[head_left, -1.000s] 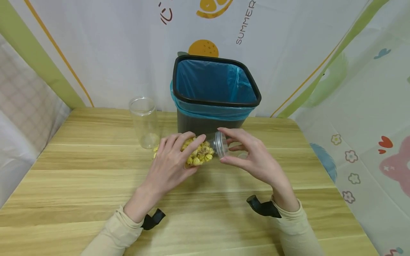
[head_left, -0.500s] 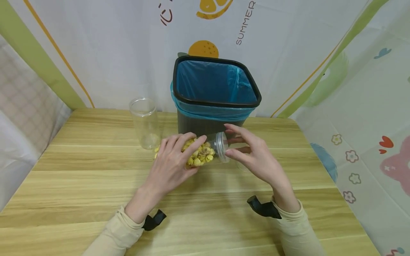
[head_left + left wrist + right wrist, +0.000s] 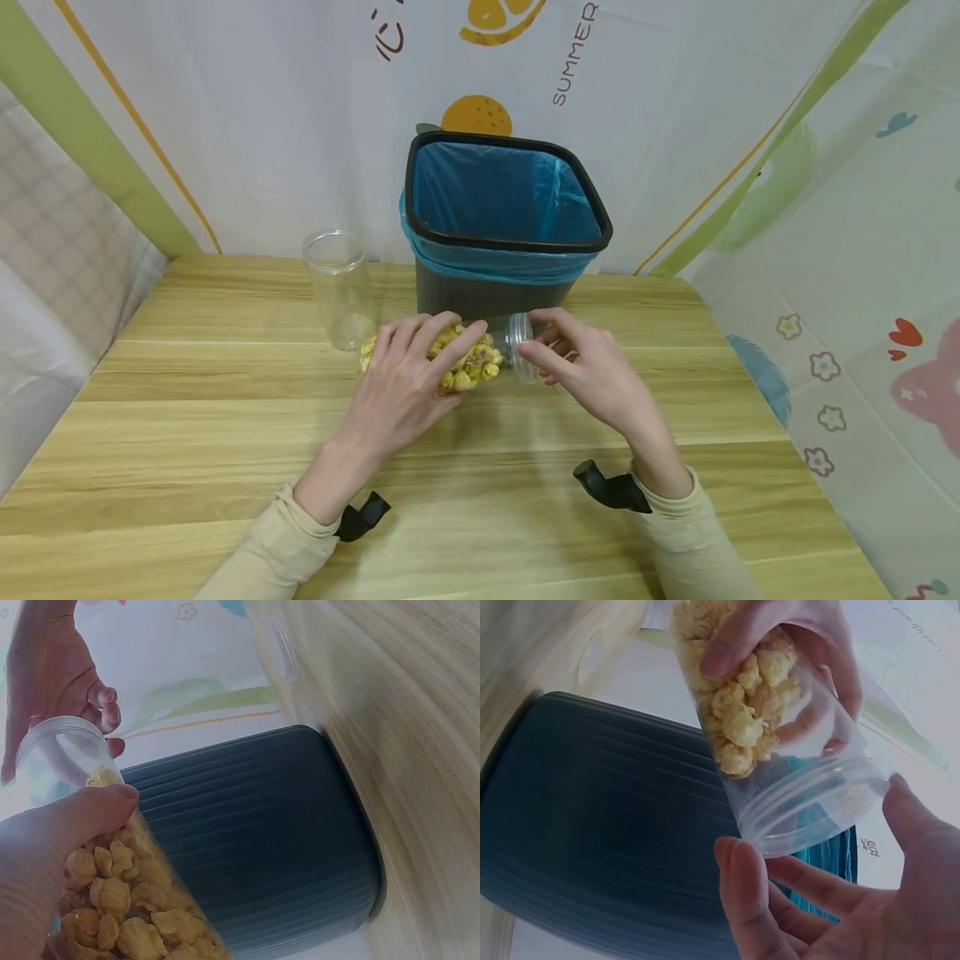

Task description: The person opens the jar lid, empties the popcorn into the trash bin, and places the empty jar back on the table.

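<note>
1. Head view: the left hand [image 3: 401,392] grips a clear plastic jar [image 3: 480,354] lying tilted on its side just above the wooden table [image 3: 225,433], in front of the bin.
2. The right hand [image 3: 592,375] curls its fingers around the jar's threaded mouth; no lid shows on it, and whether it pinches anything there I cannot tell.
3. The jar holds knobbly yellow puffed snacks [image 3: 742,712]; none appear spilled, so emptying looks not yet begun.
4. Behind stands a ribbed dark bin [image 3: 487,292] with a glossy blue liner [image 3: 487,192].
5. An empty clear tumbler [image 3: 339,287] stands upright to the left.
</note>
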The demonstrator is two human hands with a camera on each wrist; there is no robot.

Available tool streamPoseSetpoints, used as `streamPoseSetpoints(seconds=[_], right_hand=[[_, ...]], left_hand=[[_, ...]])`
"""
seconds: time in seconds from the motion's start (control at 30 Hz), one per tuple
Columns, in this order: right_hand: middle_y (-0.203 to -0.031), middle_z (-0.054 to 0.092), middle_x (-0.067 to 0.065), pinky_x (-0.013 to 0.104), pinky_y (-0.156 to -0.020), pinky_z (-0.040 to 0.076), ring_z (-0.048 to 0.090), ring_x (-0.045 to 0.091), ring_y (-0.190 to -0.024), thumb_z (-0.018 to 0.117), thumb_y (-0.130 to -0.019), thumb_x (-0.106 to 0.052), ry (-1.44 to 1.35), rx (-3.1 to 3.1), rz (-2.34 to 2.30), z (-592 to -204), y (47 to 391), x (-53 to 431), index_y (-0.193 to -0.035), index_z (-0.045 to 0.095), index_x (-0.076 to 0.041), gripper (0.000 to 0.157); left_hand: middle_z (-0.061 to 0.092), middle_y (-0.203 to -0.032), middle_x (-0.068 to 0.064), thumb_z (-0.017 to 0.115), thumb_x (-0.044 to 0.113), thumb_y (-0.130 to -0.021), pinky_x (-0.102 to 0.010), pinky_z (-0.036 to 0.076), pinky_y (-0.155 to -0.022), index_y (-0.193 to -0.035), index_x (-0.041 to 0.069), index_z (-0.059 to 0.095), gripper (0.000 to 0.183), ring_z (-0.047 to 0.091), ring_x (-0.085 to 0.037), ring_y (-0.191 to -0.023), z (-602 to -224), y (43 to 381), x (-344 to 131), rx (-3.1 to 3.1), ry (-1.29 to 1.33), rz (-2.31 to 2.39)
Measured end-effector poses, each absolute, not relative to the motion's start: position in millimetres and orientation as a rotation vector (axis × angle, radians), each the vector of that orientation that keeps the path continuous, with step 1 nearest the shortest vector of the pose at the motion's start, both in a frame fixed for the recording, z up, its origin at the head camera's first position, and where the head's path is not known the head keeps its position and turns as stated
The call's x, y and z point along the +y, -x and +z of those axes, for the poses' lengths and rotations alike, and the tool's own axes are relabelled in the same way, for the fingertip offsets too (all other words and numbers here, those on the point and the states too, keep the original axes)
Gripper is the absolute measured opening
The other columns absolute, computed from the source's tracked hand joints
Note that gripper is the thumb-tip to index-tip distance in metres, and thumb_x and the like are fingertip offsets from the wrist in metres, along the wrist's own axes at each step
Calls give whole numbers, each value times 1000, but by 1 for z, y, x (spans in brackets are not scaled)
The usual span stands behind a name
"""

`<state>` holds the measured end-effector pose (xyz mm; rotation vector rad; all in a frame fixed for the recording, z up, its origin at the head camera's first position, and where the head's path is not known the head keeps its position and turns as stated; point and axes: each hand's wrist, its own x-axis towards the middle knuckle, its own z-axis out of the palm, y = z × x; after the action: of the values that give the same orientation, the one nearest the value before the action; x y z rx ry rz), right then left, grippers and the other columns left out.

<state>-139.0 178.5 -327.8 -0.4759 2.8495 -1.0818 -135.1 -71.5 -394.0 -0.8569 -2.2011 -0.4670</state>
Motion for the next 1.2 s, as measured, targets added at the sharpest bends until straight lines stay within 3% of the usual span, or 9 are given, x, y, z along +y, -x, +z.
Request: streamPoseSetpoints(seconds=[0.23, 0.37, 0.5, 0.63, 0.77, 0.9, 1.07, 1.2], right_hand=[[-129, 68, 5, 43, -93, 60, 69, 21, -106, 76, -94, -32, 705, 2828, -1100, -325, 138, 185, -151, 50, -20, 63], [-145, 60, 5, 46, -97, 59, 68, 27, -115, 80, -90, -26, 805, 2795, -1130, -323, 137, 189, -153, 48, -20, 72], [-150, 56, 6, 46, -98, 58, 67, 27, -119, 81, -89, -26, 825, 2780, -1133, -323, 136, 191, -155, 45, -19, 75], [-142, 62, 6, 45, -97, 58, 69, 23, -115, 72, -96, -31, 718, 2798, -1147, -322, 137, 192, -155, 46, -20, 65], [-119, 71, 6, 39, -85, 61, 72, 17, -96, 60, -103, -39, 575, 2839, -1147, -322, 137, 189, -149, 52, -20, 50], [-99, 73, 6, 33, -74, 59, 71, 12, -80, 55, -104, -47, 494, 2848, -1089, -326, 138, 185, -142, 57, -17, 48], [-100, 75, 3, 32, -72, 57, 71, 11, -79, 57, -102, -53, 456, 2848, -1018, -329, 138, 181, -143, 54, -16, 55], [-111, 74, 3, 34, -78, 59, 72, 15, -91, 62, -99, -51, 472, 2838, -1017, -328, 137, 180, -147, 51, -18, 59]], left_hand=[[59, -133, -11, 101, 34, -61, -50, 47, -98, -146, 23, 52, 99, 55, -35, -118, -395, 135, -71, -2207, 844, -480], [59, -133, -11, 101, 33, -60, -51, 46, -98, -146, 24, 52, 99, 56, -35, -117, -395, 135, -71, -2207, 845, -481], [59, -133, -11, 102, 33, -59, -51, 46, -98, -146, 24, 52, 100, 56, -35, -116, -395, 134, -71, -2207, 845, -489], [59, -133, -11, 102, 33, -59, -51, 47, -98, -147, 24, 52, 101, 55, -35, -117, -395, 135, -70, -2207, 845, -489], [60, -133, -11, 102, 33, -59, -51, 47, -98, -147, 25, 52, 102, 56, -35, -117, -395, 135, -69, -2207, 846, -470], [60, -134, -11, 102, 34, -58, -51, 47, -97, -147, 25, 52, 103, 56, -35, -117, -395, 135, -69, -2214, 848, -447], [60, -133, -11, 102, 34, -59, -50, 47, -97, -147, 24, 52, 101, 56, -35, -116, -396, 135, -70, -2215, 852, -435], [60, -133, -11, 102, 34, -59, -50, 48, -97, -146, 24, 52, 101, 56, -35, -116, -396, 136, -70, -2214, 854, -434]])
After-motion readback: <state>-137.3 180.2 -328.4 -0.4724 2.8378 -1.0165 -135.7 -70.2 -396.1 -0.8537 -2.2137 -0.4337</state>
